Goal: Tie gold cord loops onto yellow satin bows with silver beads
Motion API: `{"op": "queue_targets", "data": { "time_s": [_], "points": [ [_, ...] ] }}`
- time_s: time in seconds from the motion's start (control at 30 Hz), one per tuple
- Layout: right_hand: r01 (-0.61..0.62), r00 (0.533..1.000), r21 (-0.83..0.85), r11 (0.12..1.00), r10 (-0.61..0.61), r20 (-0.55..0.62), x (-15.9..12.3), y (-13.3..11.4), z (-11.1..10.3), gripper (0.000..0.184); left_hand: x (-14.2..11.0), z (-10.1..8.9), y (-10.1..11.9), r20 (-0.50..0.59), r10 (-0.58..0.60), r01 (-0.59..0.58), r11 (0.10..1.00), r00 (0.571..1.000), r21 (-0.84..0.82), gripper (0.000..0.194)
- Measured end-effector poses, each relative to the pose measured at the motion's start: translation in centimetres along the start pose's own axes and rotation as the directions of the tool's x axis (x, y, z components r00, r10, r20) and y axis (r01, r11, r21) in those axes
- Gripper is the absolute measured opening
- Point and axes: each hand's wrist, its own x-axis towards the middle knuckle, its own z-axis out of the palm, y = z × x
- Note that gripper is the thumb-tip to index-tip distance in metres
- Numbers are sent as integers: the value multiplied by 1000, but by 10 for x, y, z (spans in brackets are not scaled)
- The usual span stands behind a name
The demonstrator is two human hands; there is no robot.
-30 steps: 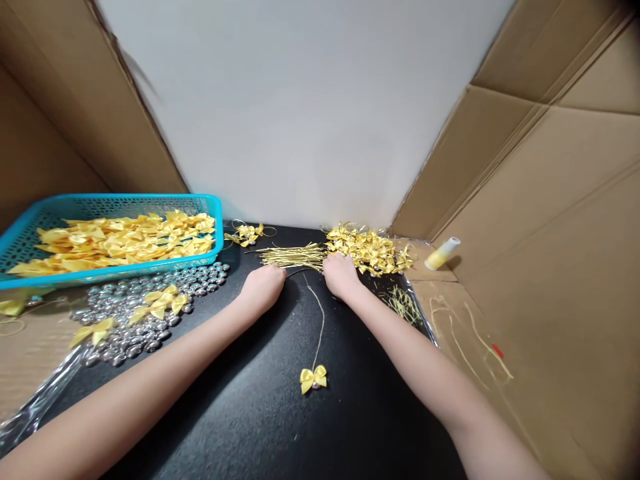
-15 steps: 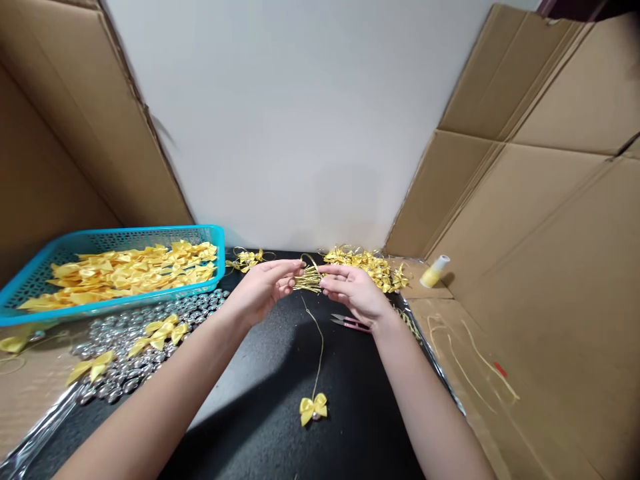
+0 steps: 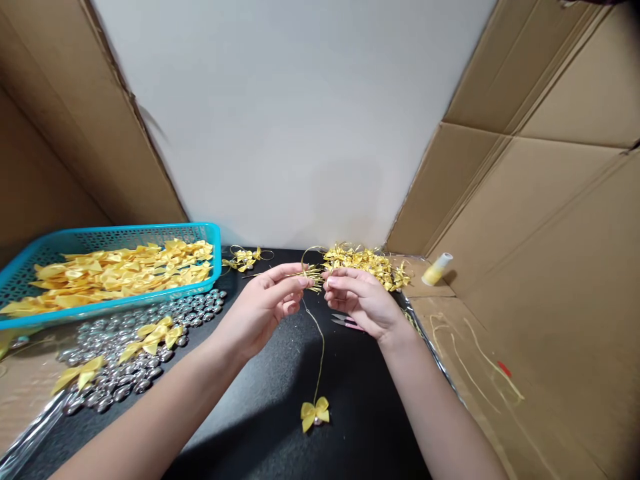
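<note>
My left hand (image 3: 273, 293) and my right hand (image 3: 360, 298) face each other above the black tabletop. Each pinches part of a thin gold cord (image 3: 311, 250), which arches up between the fingertips. A bundle of cut gold cords (image 3: 316, 273) lies just behind, partly hidden by my fingers. Closer to me rests a yellow ribbon bow (image 3: 315, 413) with a small shiny bead at its middle. A thin thread (image 3: 323, 343) runs from that bow up toward my hands. Pink-handled thread snips (image 3: 345, 321) lie under my right hand, partly covered.
At left, a turquoise basket (image 3: 216, 253) holds many yellow bows, with silver beads (image 3: 130, 370) and loose bows (image 3: 155, 337) before it. Finished-looking bows (image 3: 363, 261) pile at the back. A thread spool (image 3: 437, 269) stands on cardboard (image 3: 480, 320) at right.
My left hand has shifted slightly right and its thumb now lies over the cord. My right fingers have curled in closer around their part of the cord. The view has shifted slightly.
</note>
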Motion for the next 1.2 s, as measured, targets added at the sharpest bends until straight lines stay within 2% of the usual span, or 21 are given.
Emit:
{"op": "queue_targets", "data": {
  "time_s": [0.17,0.23,0.3,0.37,0.4,0.47,0.5,0.6,0.63,0.73,0.8,0.87,1.0,1.07,1.13,1.2],
  "points": [
    [46,999,-98,994,-45,7,-2,2,1,11,-3,-4,-7,37,199,-201,975,979,91,30],
    [106,994,-189,976,-101,35,1,3,-2,10,-2,-7,-9,55,256,-261,957,965,128,24],
    [203,979,-337,919,-194,61,8,4,-12,9,0,-9,-12,65,265,-272,945,962,178,14],
    [281,954,-562,778,-290,76,15,6,-30,8,3,-12,-14,64,221,-230,941,973,249,19],
    [268,951,-701,662,-299,81,18,9,-43,11,4,-12,-14,57,191,-199,938,980,285,23],
    [115,966,-941,317,-258,31,20,18,-70,18,8,-13,-16,37,139,-143,929,990,341,25],
    [70,967,-966,247,-255,5,19,24,-83,23,9,-13,-16,26,121,-122,926,992,356,24],
    [61,974,-986,152,-227,25,10,44,-111,30,11,-11,-18,-2,104,-97,933,995,347,23],
    [76,974,-988,133,-221,46,7,51,-116,30,10,-11,-19,-2,106,-100,937,994,334,23],
    [144,957,-988,57,-262,124,4,66,-117,17,6,-8,-22,26,131,-133,936,991,326,24],
    [160,944,-986,42,-298,141,5,72,-113,7,1,-6,-24,31,154,-154,914,988,375,24],
    [146,938,-987,67,-326,117,8,76,-111,2,-3,-3,-25,17,182,-170,877,983,450,24],
    [125,933,-982,141,-353,68,4,76,-114,8,-6,-1,-30,44,189,-182,821,981,541,24],
    [175,922,-962,211,-377,85,-4,72,-114,13,-4,-1,-34,85,156,-177,810,984,559,22],
    [301,880,-911,283,-450,151,-15,67,-111,17,-3,-1,-38,126,117,-168,811,985,561,21],
    [424,812,-867,261,-534,236,-26,63,-104,21,-3,0,-42,166,66,-147,826,984,544,20]
  ]
}}
